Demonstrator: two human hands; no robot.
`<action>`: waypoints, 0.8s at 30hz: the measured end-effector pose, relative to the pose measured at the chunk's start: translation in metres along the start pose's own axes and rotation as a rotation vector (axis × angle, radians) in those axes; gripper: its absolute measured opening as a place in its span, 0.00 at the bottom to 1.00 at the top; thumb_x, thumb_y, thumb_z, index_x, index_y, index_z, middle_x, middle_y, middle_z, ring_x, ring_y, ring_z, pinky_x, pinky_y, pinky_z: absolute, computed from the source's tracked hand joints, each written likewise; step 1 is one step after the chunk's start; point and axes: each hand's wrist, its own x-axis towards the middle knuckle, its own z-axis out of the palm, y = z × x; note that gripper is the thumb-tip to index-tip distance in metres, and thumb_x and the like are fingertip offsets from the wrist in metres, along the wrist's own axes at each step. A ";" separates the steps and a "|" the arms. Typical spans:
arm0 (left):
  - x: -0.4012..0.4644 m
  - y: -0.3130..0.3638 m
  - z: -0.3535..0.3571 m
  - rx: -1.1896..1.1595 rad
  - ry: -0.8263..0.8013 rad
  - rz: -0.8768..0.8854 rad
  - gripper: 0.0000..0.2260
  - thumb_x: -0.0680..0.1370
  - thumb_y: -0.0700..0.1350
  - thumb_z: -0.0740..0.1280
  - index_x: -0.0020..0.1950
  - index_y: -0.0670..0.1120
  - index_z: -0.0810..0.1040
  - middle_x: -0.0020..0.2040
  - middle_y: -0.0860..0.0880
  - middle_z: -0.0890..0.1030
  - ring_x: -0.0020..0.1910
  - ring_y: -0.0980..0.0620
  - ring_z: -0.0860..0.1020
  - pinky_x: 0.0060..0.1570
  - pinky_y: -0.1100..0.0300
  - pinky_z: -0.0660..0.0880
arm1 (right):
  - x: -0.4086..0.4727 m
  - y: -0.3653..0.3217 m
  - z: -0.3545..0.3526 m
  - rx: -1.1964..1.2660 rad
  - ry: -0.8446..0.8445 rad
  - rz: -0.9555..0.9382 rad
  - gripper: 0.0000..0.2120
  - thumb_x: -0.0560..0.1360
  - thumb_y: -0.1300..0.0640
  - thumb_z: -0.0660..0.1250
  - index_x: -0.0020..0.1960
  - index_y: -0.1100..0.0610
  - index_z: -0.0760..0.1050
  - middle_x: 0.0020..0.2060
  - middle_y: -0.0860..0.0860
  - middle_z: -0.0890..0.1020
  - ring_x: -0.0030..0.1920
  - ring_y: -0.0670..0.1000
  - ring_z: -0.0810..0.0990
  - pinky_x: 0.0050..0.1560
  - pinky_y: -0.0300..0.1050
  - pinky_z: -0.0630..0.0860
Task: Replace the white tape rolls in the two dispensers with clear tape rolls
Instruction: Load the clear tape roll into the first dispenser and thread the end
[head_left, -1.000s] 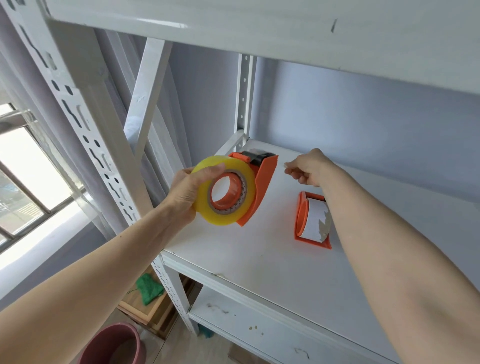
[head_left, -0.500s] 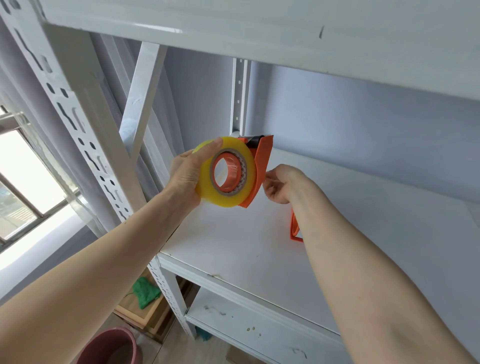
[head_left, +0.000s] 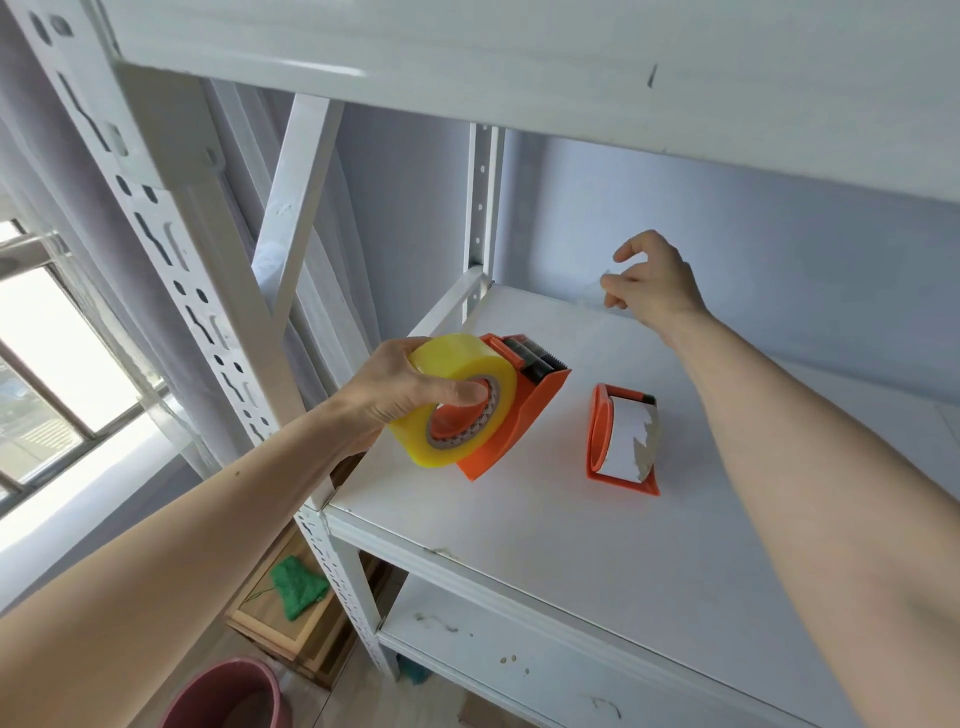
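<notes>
The left hand (head_left: 400, 395) grips the clear tape roll (head_left: 457, 400) in its dispenser (head_left: 524, 415); the right hand (head_left: 649, 280) pinches a tape strip (head_left: 592, 291).

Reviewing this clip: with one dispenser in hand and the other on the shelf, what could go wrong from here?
1. The left hand alone holds the dispenser and clear roll near the shelf edge; a loosened grip could drop them to the floor.
2. The right hand pinches what looks like a thin clear strip; it may stick to the fingers or fold on itself.
3. The second dispenser keeps its torn white roll, so that swap could be missed.
</notes>
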 end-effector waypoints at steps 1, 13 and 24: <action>0.000 0.000 0.001 0.015 0.001 -0.003 0.30 0.52 0.60 0.78 0.51 0.53 0.81 0.45 0.53 0.86 0.44 0.52 0.85 0.43 0.56 0.81 | -0.001 -0.001 0.000 -0.003 0.003 -0.017 0.13 0.75 0.60 0.66 0.57 0.58 0.69 0.35 0.52 0.83 0.45 0.54 0.80 0.48 0.49 0.77; -0.003 0.000 0.005 0.125 0.022 -0.051 0.23 0.57 0.56 0.80 0.49 0.55 0.79 0.45 0.54 0.84 0.44 0.54 0.83 0.39 0.60 0.79 | -0.009 -0.008 -0.010 0.001 0.037 -0.045 0.11 0.75 0.60 0.65 0.57 0.55 0.70 0.36 0.52 0.83 0.47 0.56 0.81 0.36 0.43 0.74; -0.014 -0.009 -0.001 -0.043 0.160 -0.026 0.16 0.57 0.45 0.74 0.44 0.47 0.82 0.41 0.43 0.84 0.43 0.43 0.83 0.44 0.47 0.81 | -0.006 0.015 -0.016 0.077 0.121 0.170 0.12 0.73 0.61 0.66 0.56 0.55 0.73 0.36 0.51 0.83 0.42 0.51 0.81 0.38 0.41 0.73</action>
